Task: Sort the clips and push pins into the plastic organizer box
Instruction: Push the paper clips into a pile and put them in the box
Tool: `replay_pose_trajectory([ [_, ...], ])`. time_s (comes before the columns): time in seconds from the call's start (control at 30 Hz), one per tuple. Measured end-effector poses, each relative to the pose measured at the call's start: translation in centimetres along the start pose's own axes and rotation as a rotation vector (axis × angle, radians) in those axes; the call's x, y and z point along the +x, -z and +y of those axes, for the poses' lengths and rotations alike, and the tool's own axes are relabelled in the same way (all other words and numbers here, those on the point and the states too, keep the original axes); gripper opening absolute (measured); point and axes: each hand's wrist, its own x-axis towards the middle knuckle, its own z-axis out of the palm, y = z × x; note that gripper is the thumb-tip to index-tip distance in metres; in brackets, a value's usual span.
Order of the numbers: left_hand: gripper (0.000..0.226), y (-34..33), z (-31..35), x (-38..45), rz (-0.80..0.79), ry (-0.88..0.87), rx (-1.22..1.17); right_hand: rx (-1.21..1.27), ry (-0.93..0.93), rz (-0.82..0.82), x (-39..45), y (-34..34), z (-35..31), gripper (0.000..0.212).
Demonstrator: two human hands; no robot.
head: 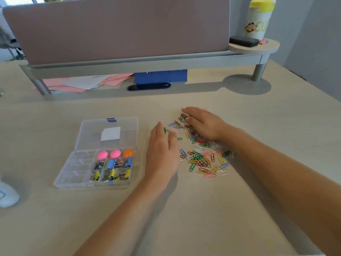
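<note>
Ahead of you stands a divider [118,28]; papers [79,83] lie under it, and a canister [259,17] and case [243,41] sit on the shelf [267,48].

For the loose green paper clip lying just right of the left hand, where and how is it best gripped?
Probably pinch the green paper clip across its long wire sides, coming straight down from above with thumb and forefinger. It lies flat on the desk, apart from the pile, so no edge is raised.

A single head-worn camera looks forward and down, close over the desk [184,209].
</note>
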Motion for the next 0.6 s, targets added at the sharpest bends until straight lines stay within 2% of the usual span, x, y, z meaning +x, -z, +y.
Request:
replay_pose_trajectory([
  [0.13,0.05,0.9,-0.9,1.4,0.099,0.092,-0.094,0.086,0.196,-0.103,2.0,-1.1,-0.4,0.042],
  [0.33,0.047,1.4,-1.2,1.7,0.082,0.064,-0.089,0.143,0.307,-0.138,0.2,-1.2,-1.3,0.039],
  [0.5,0.047,1.2,-0.7,1.6,0.02,0.018,-0.037,0.151,0.277,-0.123,-4.1,-1.0,-2.2,0.043],
  [0.6,0.046,0.7,-0.5,1.5,-0.086,-0.088,0.137,0.274,0.139,-0.014,-7.3,-0.1,-2.9,0.045],
])
